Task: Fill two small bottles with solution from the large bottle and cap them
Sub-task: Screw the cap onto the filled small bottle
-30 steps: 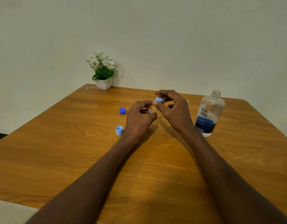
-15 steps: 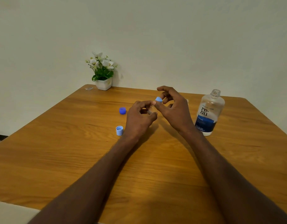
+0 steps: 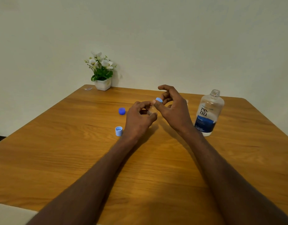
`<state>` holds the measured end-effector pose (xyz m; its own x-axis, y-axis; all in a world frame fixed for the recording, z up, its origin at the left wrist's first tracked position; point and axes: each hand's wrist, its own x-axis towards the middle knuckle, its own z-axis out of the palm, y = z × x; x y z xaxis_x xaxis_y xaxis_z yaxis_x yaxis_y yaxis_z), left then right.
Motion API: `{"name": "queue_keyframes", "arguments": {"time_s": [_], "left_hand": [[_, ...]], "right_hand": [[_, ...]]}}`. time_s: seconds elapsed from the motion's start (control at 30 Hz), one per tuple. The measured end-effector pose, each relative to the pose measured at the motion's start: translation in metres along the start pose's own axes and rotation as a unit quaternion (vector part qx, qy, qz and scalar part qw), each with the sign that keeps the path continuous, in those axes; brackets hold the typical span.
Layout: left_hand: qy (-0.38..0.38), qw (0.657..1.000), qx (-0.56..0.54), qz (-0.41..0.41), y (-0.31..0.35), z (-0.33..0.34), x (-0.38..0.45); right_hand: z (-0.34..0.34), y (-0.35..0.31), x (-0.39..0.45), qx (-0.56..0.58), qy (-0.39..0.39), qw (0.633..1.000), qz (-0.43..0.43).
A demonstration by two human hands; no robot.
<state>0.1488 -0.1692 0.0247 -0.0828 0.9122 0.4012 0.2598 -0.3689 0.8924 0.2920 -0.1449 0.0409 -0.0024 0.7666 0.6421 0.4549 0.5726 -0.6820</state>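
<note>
Head camera view, looking down over a wooden table [image 3: 75,159], shows both forearms reaching forward to the middle of it. The left hand [image 3: 138,119] has its fingers curled round a small clear bottle [image 3: 150,110], held just above the tabletop; most of the bottle is hidden by the fingers, so how full it is cannot be told. The right hand [image 3: 174,111] pinches a light blue cap [image 3: 159,100] between thumb and a finger, right at the top of that small bottle, while its index finger is lifted and the other fingers are loosely curled. Whether the cap is already threaded on cannot be told.

To the left of the left hand, two more caps sit on the table: a dark blue cap [image 3: 122,111] farther back and a pale blue cap [image 3: 118,131] nearer, standing open side up, just beside the left wrist. To the right of the right hand stands the large bottle [image 3: 209,112], upright, uncapped, clear with a blue and white label, holding some clear liquid. Behind the right hand a bit of another clear object [image 3: 186,101] peeks out, too hidden to identify.

At the far left corner of the table a small white pot with white flowers [image 3: 101,72] stands against a plain pale wall [image 3: 172,38].
</note>
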Motion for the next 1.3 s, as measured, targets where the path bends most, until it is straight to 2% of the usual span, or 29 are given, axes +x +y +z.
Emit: {"name": "queue_keyframes", "arguments": {"time_s": [0.87, 1.3], "left_hand": [[0.008, 1.000, -0.009, -0.010, 0.0003, -0.0002, 0.0006], [-0.003, 1.000, -0.006, -0.015, 0.0015, -0.0006, 0.0000]], "right_hand": [[0.0010, 0.0037, 0.0019, -0.002, -0.026, 1.000, -0.011], [0.0044, 0.0031, -0.0003, -0.013, 0.001, 1.000, -0.003]]}}
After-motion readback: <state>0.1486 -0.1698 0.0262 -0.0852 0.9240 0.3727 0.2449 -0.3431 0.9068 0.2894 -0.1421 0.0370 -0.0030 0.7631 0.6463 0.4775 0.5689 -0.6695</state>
